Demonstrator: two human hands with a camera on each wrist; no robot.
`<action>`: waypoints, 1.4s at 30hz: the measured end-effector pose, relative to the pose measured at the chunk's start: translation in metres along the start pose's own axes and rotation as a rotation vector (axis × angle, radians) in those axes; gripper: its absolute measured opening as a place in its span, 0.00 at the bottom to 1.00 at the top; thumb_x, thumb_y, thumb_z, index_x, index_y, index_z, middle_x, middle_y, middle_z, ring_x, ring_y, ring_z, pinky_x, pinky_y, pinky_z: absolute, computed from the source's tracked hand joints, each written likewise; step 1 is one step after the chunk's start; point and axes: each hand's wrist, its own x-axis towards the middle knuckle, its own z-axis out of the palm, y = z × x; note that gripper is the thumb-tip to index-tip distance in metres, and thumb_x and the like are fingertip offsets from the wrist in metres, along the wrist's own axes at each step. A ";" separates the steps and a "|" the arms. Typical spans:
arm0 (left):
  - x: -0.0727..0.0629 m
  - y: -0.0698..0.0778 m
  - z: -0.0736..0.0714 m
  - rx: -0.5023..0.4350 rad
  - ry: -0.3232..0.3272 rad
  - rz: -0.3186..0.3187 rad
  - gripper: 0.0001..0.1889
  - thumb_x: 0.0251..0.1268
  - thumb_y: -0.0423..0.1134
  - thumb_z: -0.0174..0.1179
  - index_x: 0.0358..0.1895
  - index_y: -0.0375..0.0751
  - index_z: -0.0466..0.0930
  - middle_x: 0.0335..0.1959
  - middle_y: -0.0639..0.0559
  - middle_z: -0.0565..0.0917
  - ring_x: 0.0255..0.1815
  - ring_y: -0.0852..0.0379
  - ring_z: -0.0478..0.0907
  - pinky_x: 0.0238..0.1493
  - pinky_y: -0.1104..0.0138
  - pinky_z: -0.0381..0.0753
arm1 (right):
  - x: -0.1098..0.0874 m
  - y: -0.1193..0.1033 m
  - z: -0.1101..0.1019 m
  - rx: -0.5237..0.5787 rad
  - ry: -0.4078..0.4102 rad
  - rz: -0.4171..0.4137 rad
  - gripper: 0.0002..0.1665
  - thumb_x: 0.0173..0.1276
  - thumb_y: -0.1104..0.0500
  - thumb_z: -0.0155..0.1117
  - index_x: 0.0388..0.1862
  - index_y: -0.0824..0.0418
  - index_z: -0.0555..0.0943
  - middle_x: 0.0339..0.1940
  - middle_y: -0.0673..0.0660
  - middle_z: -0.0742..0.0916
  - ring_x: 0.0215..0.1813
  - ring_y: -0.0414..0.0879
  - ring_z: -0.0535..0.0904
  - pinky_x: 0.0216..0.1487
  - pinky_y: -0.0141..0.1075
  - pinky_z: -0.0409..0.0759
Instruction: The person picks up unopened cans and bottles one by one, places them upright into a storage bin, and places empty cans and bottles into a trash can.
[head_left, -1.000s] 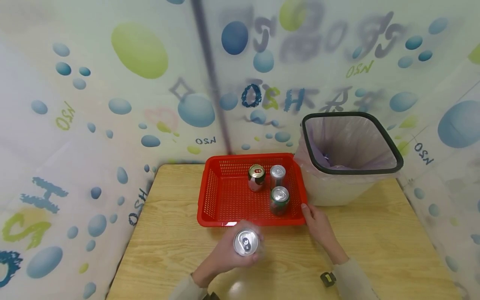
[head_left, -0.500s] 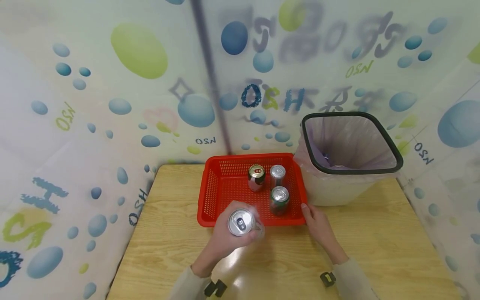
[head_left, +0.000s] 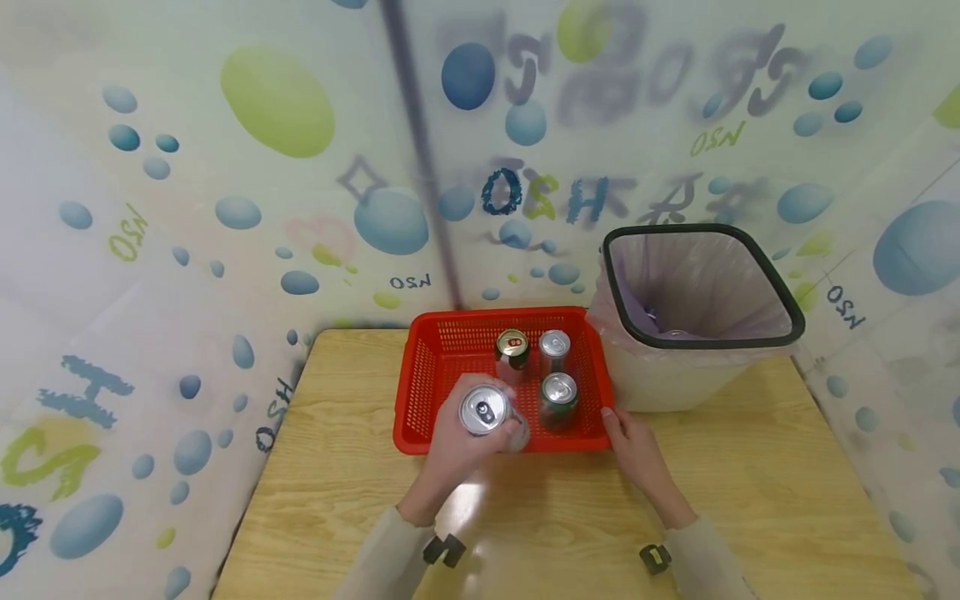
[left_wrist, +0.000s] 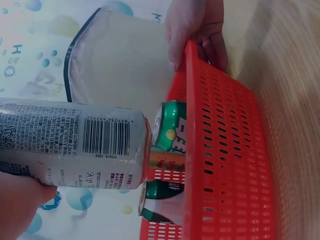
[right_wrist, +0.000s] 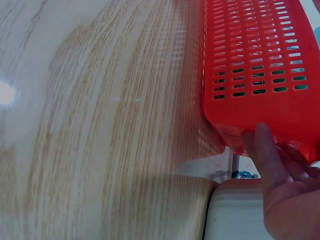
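My left hand grips a silvery drink can, held tilted over the front rim of a red perforated plastic basket. Small print and a barcode cover that can's side in the left wrist view. At the basket's right front corner, my right hand holds the rim between thumb and fingers. Three cans stand inside: a dark green one with a red tab, a silver-topped one and a green one. The left wrist view shows the green can beyond the basket wall.
A white bin with a black rim and a plastic liner stands close against the basket's right side. Underneath is a wood-grain table. A patterned sheet hangs behind and on both sides.
My left hand has carried the can forward from in front of the basket to above its front rim. The right hand has stayed at the corner, and the basket has not moved.
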 end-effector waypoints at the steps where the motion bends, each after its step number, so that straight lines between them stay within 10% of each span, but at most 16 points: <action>1: 0.001 -0.002 0.000 0.002 0.006 -0.017 0.20 0.57 0.31 0.72 0.53 0.39 0.78 0.47 0.39 0.85 0.48 0.53 0.80 0.52 0.65 0.80 | 0.000 0.000 0.000 0.002 0.000 -0.001 0.24 0.85 0.52 0.49 0.58 0.71 0.81 0.37 0.59 0.84 0.39 0.52 0.76 0.42 0.42 0.77; 17: 0.025 -0.031 0.008 -0.013 0.089 -0.093 0.24 0.56 0.30 0.73 0.55 0.31 0.74 0.49 0.41 0.85 0.48 0.51 0.80 0.52 0.65 0.80 | -0.001 0.000 -0.001 -0.006 0.017 -0.004 0.23 0.85 0.53 0.49 0.55 0.71 0.82 0.35 0.58 0.83 0.38 0.52 0.75 0.41 0.42 0.76; 30: 0.039 -0.049 0.017 0.097 0.119 -0.310 0.23 0.57 0.30 0.72 0.55 0.38 0.75 0.46 0.47 0.83 0.46 0.52 0.78 0.50 0.61 0.78 | -0.001 0.001 0.000 -0.014 0.030 -0.021 0.23 0.85 0.53 0.49 0.56 0.71 0.82 0.37 0.59 0.85 0.38 0.52 0.76 0.44 0.45 0.78; 42: 0.042 -0.058 0.020 0.122 0.118 -0.380 0.25 0.57 0.29 0.72 0.57 0.34 0.75 0.46 0.45 0.81 0.45 0.54 0.76 0.50 0.61 0.76 | 0.000 -0.001 -0.001 0.003 0.030 -0.017 0.21 0.85 0.54 0.50 0.50 0.70 0.83 0.31 0.56 0.82 0.35 0.50 0.74 0.38 0.40 0.73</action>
